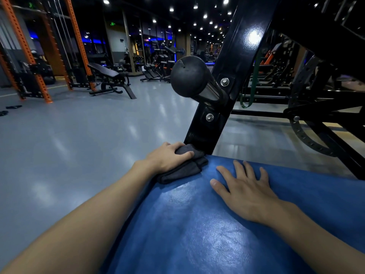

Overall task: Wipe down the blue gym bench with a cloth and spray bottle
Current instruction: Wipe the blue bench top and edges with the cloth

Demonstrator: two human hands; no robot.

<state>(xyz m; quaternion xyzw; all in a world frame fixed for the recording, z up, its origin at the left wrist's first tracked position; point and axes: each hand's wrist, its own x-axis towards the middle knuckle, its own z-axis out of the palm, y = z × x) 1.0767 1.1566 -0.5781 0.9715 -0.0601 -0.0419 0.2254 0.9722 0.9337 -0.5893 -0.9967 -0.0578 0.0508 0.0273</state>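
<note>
The blue gym bench (197, 224) fills the lower right of the head view, its padded vinyl glossy under the lights. A folded dark grey cloth (185, 167) lies on the pad's far left corner, right beside the black frame post. My left hand (167, 157) presses down on the cloth with fingers curled over its top. My right hand (245, 186) lies flat on the pad, fingers spread, holding nothing, a little to the right of the cloth. No spray bottle is in view.
A slanted black steel post (221, 91) with a round black handle (189, 76) rises just behind the cloth. More black machine frame (325, 123) stands at right. Grey floor (79, 145) stretches left toward an orange rack (29, 56) and a black bench (110, 76).
</note>
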